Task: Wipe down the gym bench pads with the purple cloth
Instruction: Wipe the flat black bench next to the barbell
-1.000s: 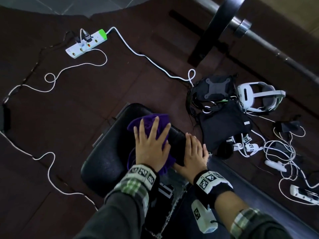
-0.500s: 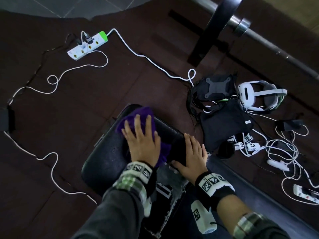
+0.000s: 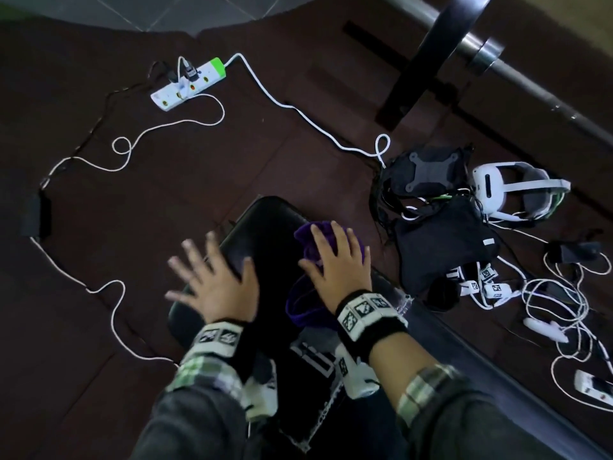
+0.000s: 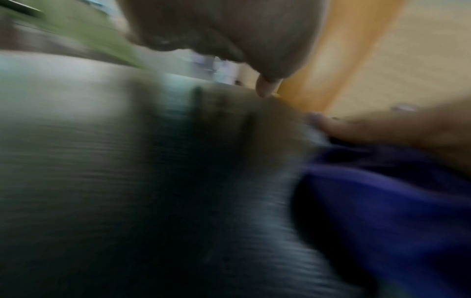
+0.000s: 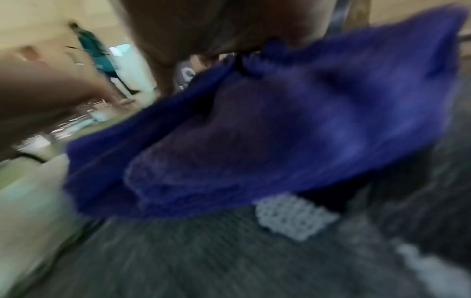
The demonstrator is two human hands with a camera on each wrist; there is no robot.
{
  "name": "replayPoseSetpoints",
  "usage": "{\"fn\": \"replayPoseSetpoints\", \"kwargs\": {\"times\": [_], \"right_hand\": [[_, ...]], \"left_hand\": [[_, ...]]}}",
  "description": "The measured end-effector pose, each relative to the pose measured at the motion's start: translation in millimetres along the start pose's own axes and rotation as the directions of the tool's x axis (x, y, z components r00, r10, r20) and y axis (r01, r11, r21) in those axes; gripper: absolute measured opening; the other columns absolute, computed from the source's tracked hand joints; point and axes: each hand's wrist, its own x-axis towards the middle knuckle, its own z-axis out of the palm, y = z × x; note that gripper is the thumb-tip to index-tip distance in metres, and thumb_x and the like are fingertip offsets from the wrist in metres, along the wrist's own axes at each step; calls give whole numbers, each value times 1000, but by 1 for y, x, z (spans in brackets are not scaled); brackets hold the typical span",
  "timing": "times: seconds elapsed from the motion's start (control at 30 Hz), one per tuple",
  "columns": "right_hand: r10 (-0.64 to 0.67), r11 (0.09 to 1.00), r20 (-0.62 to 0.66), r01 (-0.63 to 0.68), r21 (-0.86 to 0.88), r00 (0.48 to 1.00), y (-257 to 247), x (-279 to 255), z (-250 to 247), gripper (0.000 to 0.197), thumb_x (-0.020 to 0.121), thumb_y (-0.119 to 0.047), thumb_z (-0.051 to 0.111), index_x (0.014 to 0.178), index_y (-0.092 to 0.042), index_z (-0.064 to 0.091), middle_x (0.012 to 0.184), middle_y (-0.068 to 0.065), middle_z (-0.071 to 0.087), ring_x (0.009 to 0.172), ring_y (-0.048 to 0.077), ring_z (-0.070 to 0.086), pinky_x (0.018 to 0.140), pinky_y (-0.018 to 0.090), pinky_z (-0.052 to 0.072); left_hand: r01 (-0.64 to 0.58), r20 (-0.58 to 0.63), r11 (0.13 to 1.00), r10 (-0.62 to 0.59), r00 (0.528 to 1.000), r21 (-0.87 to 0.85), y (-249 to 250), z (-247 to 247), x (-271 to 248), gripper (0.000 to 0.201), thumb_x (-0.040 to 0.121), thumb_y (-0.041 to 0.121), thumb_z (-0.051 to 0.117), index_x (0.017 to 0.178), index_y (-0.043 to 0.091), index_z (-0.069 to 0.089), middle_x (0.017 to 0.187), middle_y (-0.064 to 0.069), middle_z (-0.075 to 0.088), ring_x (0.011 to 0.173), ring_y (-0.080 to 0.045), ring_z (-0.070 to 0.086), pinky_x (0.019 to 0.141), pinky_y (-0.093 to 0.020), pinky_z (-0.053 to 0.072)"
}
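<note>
Head view shows your right hand (image 3: pixel 338 260) lying flat on the purple cloth (image 3: pixel 306 305), fingers straight and slightly fanned, pressing it onto the right side of the black bench pad (image 3: pixel 265 227). Your left hand (image 3: pixel 212 277) is spread wide, blurred, over the pad's left half; you cannot tell whether it touches. The cloth sits near the pad's right edge. Bare pad lies ahead toward its rounded far end. Beyond that edge, a black bag (image 3: pixel 441 240) and tangled white cables (image 3: pixel 557 293) crowd the floor (image 3: pixel 199 194).
</note>
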Motion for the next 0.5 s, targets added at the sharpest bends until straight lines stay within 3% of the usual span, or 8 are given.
{"fn": "replayPoseSetpoints", "kwargs": {"times": [0.07, 0.13, 0.2, 0.3, 0.33, 0.43, 0.5], "right_hand": [[-2, 999, -52, 4, 33, 999, 12, 4, -2, 57, 94, -48, 41, 146, -35, 22, 150, 7, 24, 135, 31, 27, 108, 48, 28], [6, 991, -41, 0, 131, 999, 32, 2, -3, 53, 95, -40, 44, 144, -28, 29, 143, 11, 35, 126, 32, 39, 101, 43, 38], [54, 968, 0, -52, 247, 999, 54, -4, -4, 49, 94, -38, 45, 140, -23, 37, 132, 12, 44, 117, 33, 46, 95, 41, 42], [116, 950, 58, -128, 286, 992, 79, -11, -6, 41, 94, -39, 46, 131, -21, 45, 117, 11, 52, 107, 33, 53, 89, 39, 44], [121, 952, 76, -137, 275, 990, 82, -12, -6, 41, 94, -40, 45, 130, -21, 46, 114, 11, 53, 106, 32, 53, 89, 38, 44], [145, 962, 124, -169, 214, 982, 75, -5, -9, 43, 94, -48, 36, 126, -22, 47, 114, 8, 53, 108, 31, 52, 89, 36, 42], [180, 962, 154, -207, 177, 971, 58, 9, -12, 41, 95, -50, 32, 120, -22, 50, 113, 7, 55, 108, 32, 52, 88, 37, 40]], "left_hand": [[169, 81, 985, -171, 982, 29, -25, -2, 1, 83, 82, 75, 40, 152, 35, 16, 162, -4, 7, 147, -34, -8, 107, -71, -5], [205, 99, 979, -203, 974, -7, -34, 0, 0, 97, 63, 94, 27, 146, 43, 22, 157, -1, 22, 146, -31, 6, 109, -70, 0], [197, 141, 980, -191, 971, -25, -39, -4, 0, 108, 49, 96, 33, 143, 45, 21, 154, 0, 24, 143, -31, 13, 109, -68, 4], [135, 317, 991, -130, 939, 5, -45, -19, 6, 113, 54, 82, 66, 144, 45, 9, 155, -3, 14, 141, -34, 12, 109, -64, 8], [111, 342, 994, -107, 934, 8, -49, -20, 7, 118, 51, 82, 67, 145, 43, 7, 154, -5, 14, 141, -35, 13, 109, -63, 11], [61, 305, 998, -66, 950, 28, -50, -14, 7, 143, 28, 100, 42, 150, 33, 8, 152, -10, 18, 138, -37, 20, 110, -59, 20], [71, 295, 986, -113, 949, 150, -47, -14, 3, 131, 43, 95, 51, 149, 35, 5, 153, -6, 16, 138, -37, 18, 109, -61, 18]]}}
